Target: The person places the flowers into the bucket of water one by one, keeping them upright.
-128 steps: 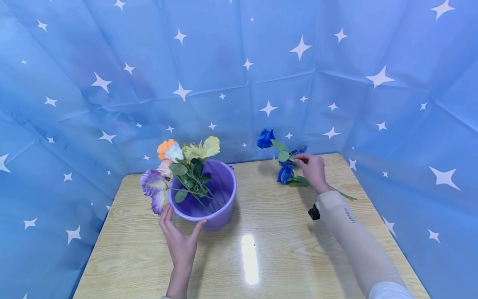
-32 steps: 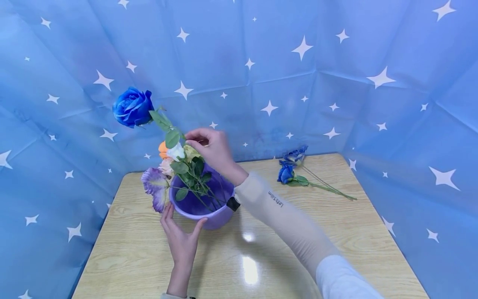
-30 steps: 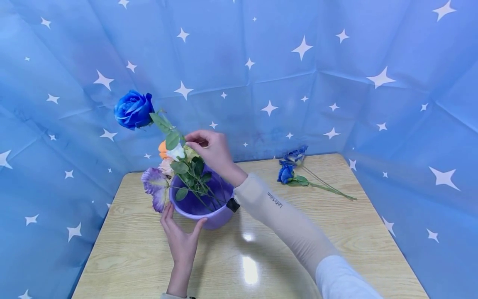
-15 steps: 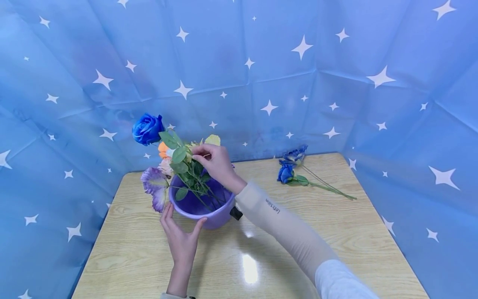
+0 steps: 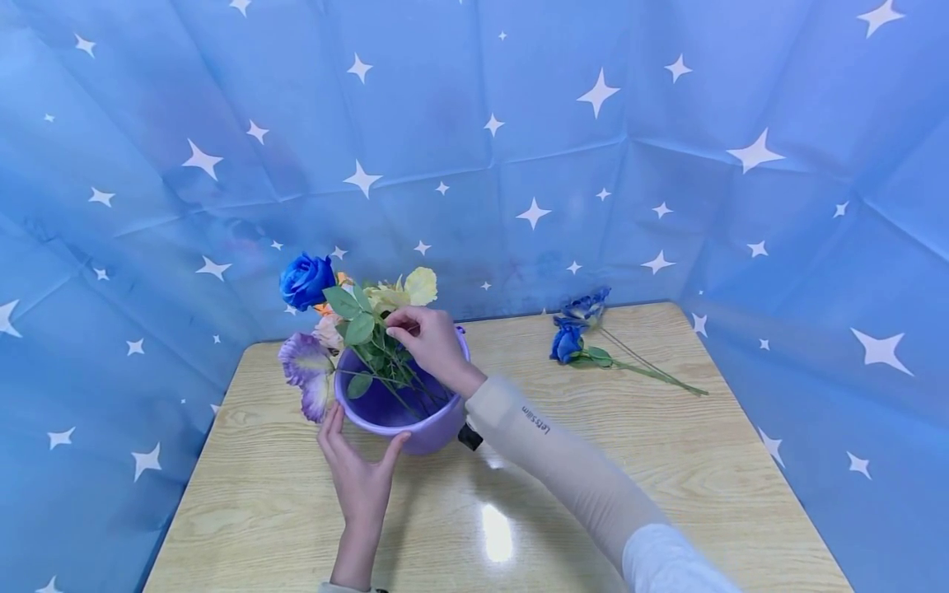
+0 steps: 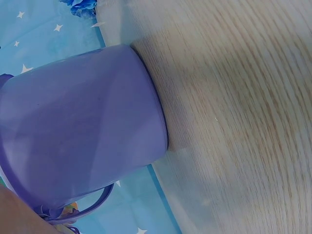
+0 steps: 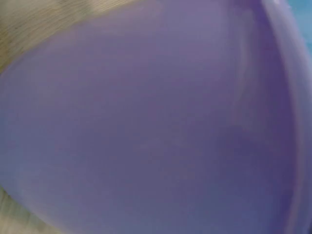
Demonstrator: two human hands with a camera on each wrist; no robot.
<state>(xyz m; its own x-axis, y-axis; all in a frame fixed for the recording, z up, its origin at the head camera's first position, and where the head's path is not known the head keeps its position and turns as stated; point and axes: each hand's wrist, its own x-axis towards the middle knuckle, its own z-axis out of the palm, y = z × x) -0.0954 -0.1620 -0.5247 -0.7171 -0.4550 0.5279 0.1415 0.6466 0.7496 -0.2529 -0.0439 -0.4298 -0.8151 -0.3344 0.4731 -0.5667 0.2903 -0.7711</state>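
Note:
In the head view my right hand (image 5: pixel 428 342) pinches the stem of a blue rose (image 5: pixel 307 282) above the purple bucket (image 5: pixel 437 432). The bloom leans out past the bucket's left side, and its lower stem is hidden among other stems. My left hand (image 5: pixel 359 478) rests spread against the near rim, thumb and fingers apart and mostly straight. Inside stand a purple-and-white flower (image 5: pixel 306 375), a peach flower (image 5: pixel 327 331) and a yellow flower (image 5: pixel 419 286), with green leaves. The bucket wall (image 7: pixel 146 122) fills most of the right wrist view.
On the wooden table (image 5: pixel 593 461), at the back right, lie another blue rose (image 5: pixel 567 343) and a darker blue flower (image 5: pixel 584 306), stems toward the right. A blue star-patterned cloth (image 5: pixel 474 148) hangs around the table. The bucket's handle (image 6: pixel 100 201) shows in the left wrist view.
My right hand picked up the blue rose at the right and carried it left over the bucket. Since then hand and rose have moved down. My left hand has stayed at the rim.

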